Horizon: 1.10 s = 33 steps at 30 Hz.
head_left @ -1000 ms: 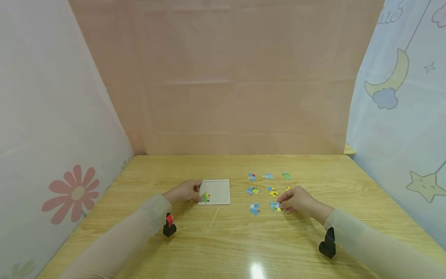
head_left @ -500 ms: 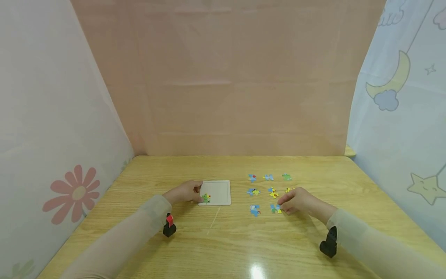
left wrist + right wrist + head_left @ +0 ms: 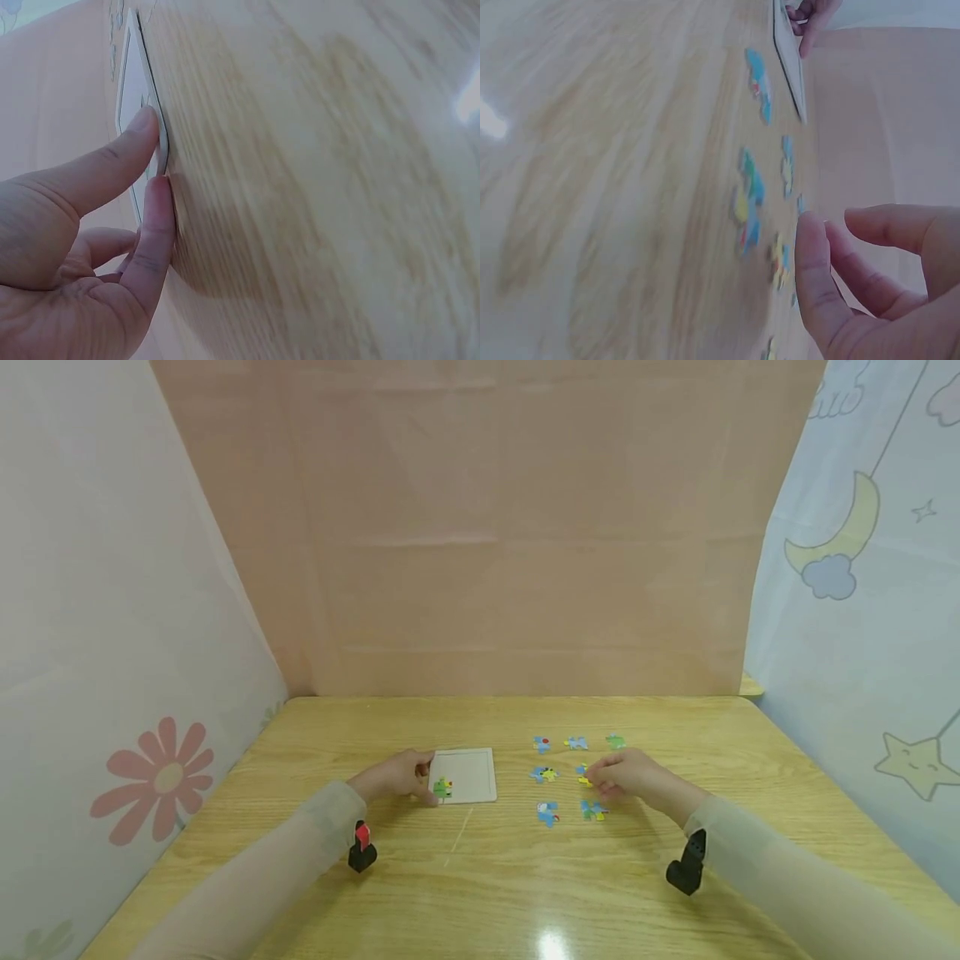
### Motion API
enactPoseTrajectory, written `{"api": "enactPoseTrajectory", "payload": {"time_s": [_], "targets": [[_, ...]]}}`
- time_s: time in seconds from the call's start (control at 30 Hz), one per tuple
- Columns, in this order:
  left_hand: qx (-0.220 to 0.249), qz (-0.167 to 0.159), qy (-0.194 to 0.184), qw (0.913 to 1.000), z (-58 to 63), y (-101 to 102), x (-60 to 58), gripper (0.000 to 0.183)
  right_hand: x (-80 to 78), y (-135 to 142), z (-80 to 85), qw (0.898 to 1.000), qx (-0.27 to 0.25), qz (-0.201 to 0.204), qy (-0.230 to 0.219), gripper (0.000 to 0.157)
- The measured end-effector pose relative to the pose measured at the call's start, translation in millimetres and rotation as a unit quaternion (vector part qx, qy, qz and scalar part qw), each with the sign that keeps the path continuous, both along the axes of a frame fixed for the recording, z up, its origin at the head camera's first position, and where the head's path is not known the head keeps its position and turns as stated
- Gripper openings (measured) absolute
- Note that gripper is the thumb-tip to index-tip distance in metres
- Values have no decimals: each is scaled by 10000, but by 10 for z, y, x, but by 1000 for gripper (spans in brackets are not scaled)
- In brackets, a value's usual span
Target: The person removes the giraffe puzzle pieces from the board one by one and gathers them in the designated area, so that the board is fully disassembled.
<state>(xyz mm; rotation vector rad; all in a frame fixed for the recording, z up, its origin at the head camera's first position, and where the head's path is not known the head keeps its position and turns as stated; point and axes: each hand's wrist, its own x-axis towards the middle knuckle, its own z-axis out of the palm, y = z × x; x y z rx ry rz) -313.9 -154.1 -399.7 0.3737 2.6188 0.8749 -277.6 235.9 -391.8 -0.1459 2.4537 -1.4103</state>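
Note:
My left hand (image 3: 396,775) grips the left edge of a square white puzzle tray (image 3: 471,768). In the left wrist view its thumb (image 3: 139,131) lies over the frame and a fingertip sits at the outer edge by the tabletop. A green puzzle piece (image 3: 441,788) lies in the tray's near left corner. My right hand (image 3: 637,774) hovers over the loose pieces, nothing between its parted thumb and fingers. Its fingertips overlap a yellow and blue puzzle piece (image 3: 582,777) in the head view. Just nearer lies a blue, green and yellow puzzle piece (image 3: 593,811).
Several other pieces lie in rows right of the tray, among them a blue one with a red dot (image 3: 542,744), a green one (image 3: 616,742) and a blue near-left one (image 3: 547,814). The wooden table (image 3: 480,893) ends at a pinkish backdrop (image 3: 480,568).
My right hand has left the blue, green and yellow piece in the near row and moved away and left, over the middle row. The left hand stays at the tray.

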Motion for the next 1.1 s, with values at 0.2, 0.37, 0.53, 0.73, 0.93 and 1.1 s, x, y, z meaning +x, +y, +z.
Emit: {"api": "enactPoseTrajectory", "payload": {"time_s": [0.2,0.37,0.53,0.73,0.93,1.1], "targets": [[104,13,-73,9999,6,-19,20,93,-101,-265,83,9993,-195,329,18,34],[119,-30,7,9999,-3,-38,18,92,-180,-546,154,9979,-379,516,39,33],[69,-41,63,9999,-17,-36,0,92,-265,-790,190,9965,-472,689,7,34],[95,-59,66,9999,-1,-7,2,88,-360,-1036,199,9958,-550,735,-21,34],[53,40,46,10000,-1,-6,14,82,-476,-1239,166,9950,-722,687,-37,32],[41,71,8,10000,-6,1,19,78,-534,-1373,122,9947,-832,589,-157,30]]}}
